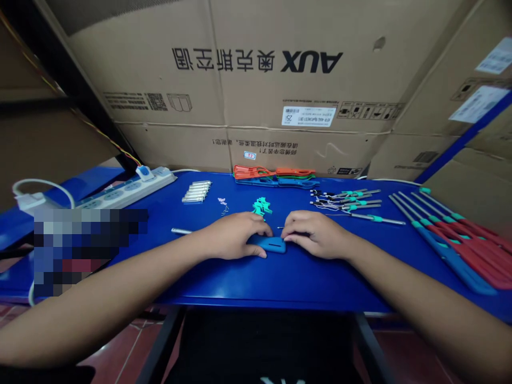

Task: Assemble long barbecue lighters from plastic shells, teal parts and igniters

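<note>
**A:** Where's the blue handle (267, 245)?

**B:** On the blue table (240, 282), left of the middle and nearer the front edge than the back. It lies flat, its long side running left to right, with a slot along the top.

**A:** What are the fingers doing?

**B:** The left hand (234, 236) is curled over the handle's left end, fingers on top, holding it. The right hand (316, 233) is half curled, fingertips at the handle's right end. I can't tell if it's gripping. A thin pin (280, 228) lies just beside those fingertips.

**A:** Any room to move?

**B:** Yes, a strip of tabletop runs between the hands and the front edge. The long tools (452, 245) on the right are well apart from the right hand.

**A:** Counts?

**B:** One metal rod (181, 231) lies near the left hand. There are about five silver tubes (196, 192), one small heap of green bits (260, 207), and two stacks of orange and blue handles (256, 175) by the back edge. I see about six thin tools (352, 201) with green collars, at least four long tools, and one power strip (128, 186).
</note>
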A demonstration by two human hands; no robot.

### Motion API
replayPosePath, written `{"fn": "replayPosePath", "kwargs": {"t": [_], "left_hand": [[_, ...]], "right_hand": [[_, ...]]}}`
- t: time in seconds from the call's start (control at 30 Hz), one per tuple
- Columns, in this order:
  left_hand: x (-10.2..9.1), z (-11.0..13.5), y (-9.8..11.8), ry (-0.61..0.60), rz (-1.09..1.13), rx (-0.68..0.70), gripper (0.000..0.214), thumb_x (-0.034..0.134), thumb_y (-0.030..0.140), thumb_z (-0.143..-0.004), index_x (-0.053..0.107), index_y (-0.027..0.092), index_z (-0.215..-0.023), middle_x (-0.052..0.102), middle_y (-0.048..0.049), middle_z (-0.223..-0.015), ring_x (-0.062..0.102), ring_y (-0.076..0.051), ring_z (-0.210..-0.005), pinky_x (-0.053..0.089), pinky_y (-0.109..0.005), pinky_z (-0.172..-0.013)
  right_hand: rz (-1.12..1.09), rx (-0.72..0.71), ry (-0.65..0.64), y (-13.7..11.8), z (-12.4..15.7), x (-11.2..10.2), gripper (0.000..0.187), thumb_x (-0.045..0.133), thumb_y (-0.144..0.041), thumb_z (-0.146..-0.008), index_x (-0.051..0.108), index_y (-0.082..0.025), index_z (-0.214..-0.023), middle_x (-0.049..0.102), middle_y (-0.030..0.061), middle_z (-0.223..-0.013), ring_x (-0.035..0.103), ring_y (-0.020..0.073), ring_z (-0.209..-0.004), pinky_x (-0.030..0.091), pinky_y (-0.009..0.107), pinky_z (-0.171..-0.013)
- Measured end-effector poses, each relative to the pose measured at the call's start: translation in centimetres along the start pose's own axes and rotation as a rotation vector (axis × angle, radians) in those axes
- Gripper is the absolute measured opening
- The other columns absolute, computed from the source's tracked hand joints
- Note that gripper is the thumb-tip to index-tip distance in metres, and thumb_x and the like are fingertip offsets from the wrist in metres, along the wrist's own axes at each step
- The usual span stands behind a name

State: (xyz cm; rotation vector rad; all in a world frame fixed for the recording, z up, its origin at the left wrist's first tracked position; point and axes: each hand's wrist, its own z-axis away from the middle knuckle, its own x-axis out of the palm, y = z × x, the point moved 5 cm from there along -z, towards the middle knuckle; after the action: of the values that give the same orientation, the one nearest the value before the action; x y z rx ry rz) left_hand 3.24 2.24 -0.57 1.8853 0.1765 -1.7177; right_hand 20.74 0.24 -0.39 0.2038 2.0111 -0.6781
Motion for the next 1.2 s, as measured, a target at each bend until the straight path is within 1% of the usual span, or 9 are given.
{"fn": "replayPosePath", "kwargs": {"t": [0.13,0.37,0.47,0.57,0.67,0.83,0.9,1.0,1.2], "left_hand": [[0.3,0.1,-0.2,0.011,0.015,0.006,0.041,0.074,0.041,-0.086,0.066,0.02,-0.119,0.068,-0.0071,-0.109,0.065,-0.024,-0.101,0.05,-0.037,-0.09],[0.2,0.1,-0.2,0.033,0.03,0.029,0.04,0.076,0.041,-0.084,0.067,0.019,-0.117,0.068,-0.0073,-0.107,0.065,-0.022,-0.097,0.05,-0.034,-0.087],[0.2,0.1,-0.3,0.037,0.034,0.026,0.04,0.075,0.041,-0.085,0.067,0.02,-0.118,0.068,-0.0069,-0.106,0.065,-0.023,-0.098,0.05,-0.034,-0.087],[0.2,0.2,-0.4,0.029,0.044,0.008,0.041,0.075,0.042,-0.085,0.066,0.02,-0.118,0.067,-0.0069,-0.107,0.065,-0.023,-0.097,0.05,-0.035,-0.085],[0.1,0.1,-0.4,0.022,0.046,-0.001,0.04,0.074,0.042,-0.085,0.066,0.02,-0.118,0.067,-0.0069,-0.108,0.065,-0.023,-0.097,0.05,-0.035,-0.085],[0.2,0.1,-0.5,0.025,0.043,0.001,0.041,0.074,0.043,-0.085,0.065,0.02,-0.118,0.068,-0.0073,-0.11,0.064,-0.024,-0.1,0.05,-0.035,-0.087],[0.3,0.2,-0.5,0.03,0.045,0.008,0.04,0.074,0.043,-0.086,0.065,0.021,-0.117,0.068,-0.0075,-0.112,0.064,-0.024,-0.103,0.05,-0.035,-0.089],[0.3,0.2,-0.6,0.03,0.048,0.015,0.039,0.074,0.042,-0.086,0.065,0.02,-0.117,0.068,-0.0077,-0.113,0.064,-0.024,-0.104,0.05,-0.036,-0.09],[0.3,0.2,-0.6,0.027,0.047,0.014,0.038,0.073,0.042,-0.087,0.065,0.02,-0.117,0.068,-0.0077,-0.114,0.064,-0.024,-0.105,0.05,-0.037,-0.091]], "right_hand": [[-0.009,-0.003,-0.033,-0.1,-0.1,0.2,0.016,0.058,-0.019,-0.096,0.073,-0.018,-0.095,0.068,0.0065,-0.093,0.065,0.015,-0.085,0.052,0.028,-0.078],[-0.013,-0.016,-0.065,-0.1,-0.1,0.7,0.017,0.057,-0.019,-0.096,0.074,-0.018,-0.094,0.069,0.0058,-0.094,0.066,0.0138,-0.083,0.053,0.027,-0.076],[-0.003,-0.028,-0.069,-0.2,0.1,0.2,0.018,0.059,-0.021,-0.096,0.075,-0.018,-0.103,0.07,0.007,-0.099,0.067,0.0145,-0.087,0.053,0.027,-0.078],[0.062,-0.021,-0.037,-0.1,0.4,-0.8,0.023,0.061,-0.024,-0.095,0.073,-0.018,-0.114,0.07,0.0087,-0.104,0.067,0.016,-0.092,0.053,0.029,-0.081],[0.139,-0.057,-0.044,-0.3,0.6,-1.3,0.023,0.057,-0.023,-0.097,0.075,-0.019,-0.111,0.071,0.0085,-0.102,0.067,0.0161,-0.088,0.053,0.029,-0.078],[0.278,-0.127,-0.098,-0.9,0.7,-0.7,0.026,0.053,-0.026,-0.099,0.074,-0.02,-0.114,0.072,0.0098,-0.106,0.068,0.0187,-0.09,0.053,0.033,-0.079],[0.326,-0.137,-0.106,-1.1,0.6,-0.5,0.026,0.053,-0.027,-0.099,0.075,-0.02,-0.112,0.072,0.0092,-0.104,0.067,0.0194,-0.089,0.052,0.034,-0.079],[0.342,-0.14,-0.117,-1.4,0.5,-0.5,0.026,0.051,-0.027,-0.1,0.076,-0.019,-0.106,0.073,0.0078,-0.101,0.066,0.0185,-0.085,0.051,0.034,-0.076],[0.425,-0.198,-0.135,-2.1,0.4,-0.5,0.027,0.05,-0.023,-0.099,0.076,-0.017,-0.103,0.073,0.0088,-0.095,0.062,0.0184,-0.078,0.046,0.034,-0.071]]}}
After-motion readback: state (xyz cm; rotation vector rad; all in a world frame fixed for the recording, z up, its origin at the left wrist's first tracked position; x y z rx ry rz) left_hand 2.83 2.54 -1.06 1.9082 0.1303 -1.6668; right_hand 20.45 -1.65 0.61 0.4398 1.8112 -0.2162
